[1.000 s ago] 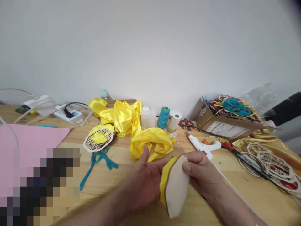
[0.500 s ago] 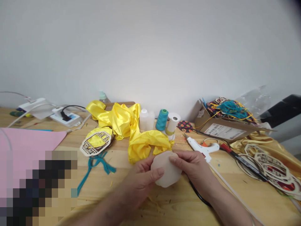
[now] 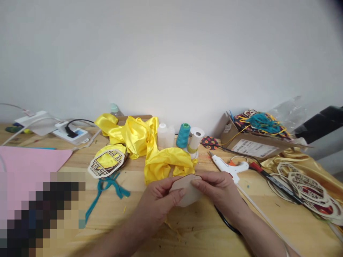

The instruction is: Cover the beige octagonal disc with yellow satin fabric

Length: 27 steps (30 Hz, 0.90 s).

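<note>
Between my hands is a thin, pale flat piece (image 3: 184,194) with a scalloped outline, tilted above the table. My left hand (image 3: 162,200) pinches its left side, thumb on the near face and fingers behind. On the opposite side, my right hand (image 3: 218,189) grips the upper right edge in the same way. The fingers behind the piece are mostly hidden. Just beyond it lies crumpled yellow satin fabric (image 3: 168,162). A white glue gun (image 3: 227,166) rests to the right of my right hand.
Lattice-cut wooden pieces (image 3: 107,162) and teal cord (image 3: 118,187) lie left. Behind stand white bottles (image 3: 162,136), a teal thread cone (image 3: 183,136) and a white roll (image 3: 196,139). A cardboard box (image 3: 254,148), a black-and-red pen-like tool (image 3: 278,185) and more lattice pieces (image 3: 308,189) are right.
The pale piece has tipped, so its face looks shorter and its top edge shows as a thin dark line. Both hands keep their hold, and the view has shifted slightly.
</note>
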Tool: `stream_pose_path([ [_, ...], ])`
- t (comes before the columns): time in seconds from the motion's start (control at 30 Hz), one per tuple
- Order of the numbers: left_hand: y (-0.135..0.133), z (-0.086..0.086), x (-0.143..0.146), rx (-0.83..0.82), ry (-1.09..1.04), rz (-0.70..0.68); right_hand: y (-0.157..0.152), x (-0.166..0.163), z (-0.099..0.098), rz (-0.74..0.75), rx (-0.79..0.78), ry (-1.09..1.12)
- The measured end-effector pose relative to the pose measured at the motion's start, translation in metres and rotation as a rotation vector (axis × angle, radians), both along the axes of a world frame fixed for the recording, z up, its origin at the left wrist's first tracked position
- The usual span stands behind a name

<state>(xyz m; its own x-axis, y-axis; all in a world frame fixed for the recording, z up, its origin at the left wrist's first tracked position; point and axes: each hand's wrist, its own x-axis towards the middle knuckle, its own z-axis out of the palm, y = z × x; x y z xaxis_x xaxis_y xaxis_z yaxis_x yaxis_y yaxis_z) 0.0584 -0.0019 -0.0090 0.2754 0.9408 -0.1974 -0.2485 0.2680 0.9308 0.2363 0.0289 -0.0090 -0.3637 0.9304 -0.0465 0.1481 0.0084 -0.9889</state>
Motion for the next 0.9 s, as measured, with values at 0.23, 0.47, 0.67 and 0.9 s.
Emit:
stream_pose_path([
  [0.23, 0.0012, -0.0021, -0.0032, 0.132, 0.17, 0.021, 0.0043, 0.0002, 0.0016, 0.034, 0.183, 0.042],
  [0.47, 0.0021, -0.0027, -0.0027, 0.145, 0.253, 0.09, 0.0037, -0.0006, -0.0008, 0.012, 0.175, 0.082],
  [0.67, 0.0012, -0.0015, -0.002, 0.112, 0.223, 0.098, 0.0018, 0.0023, -0.0042, 0.037, 0.098, 0.024],
  [0.9, -0.0008, -0.0033, -0.0027, 0.101, 0.213, 0.111, 0.0036, 0.0033, -0.0048, 0.05, 0.076, 0.024],
])
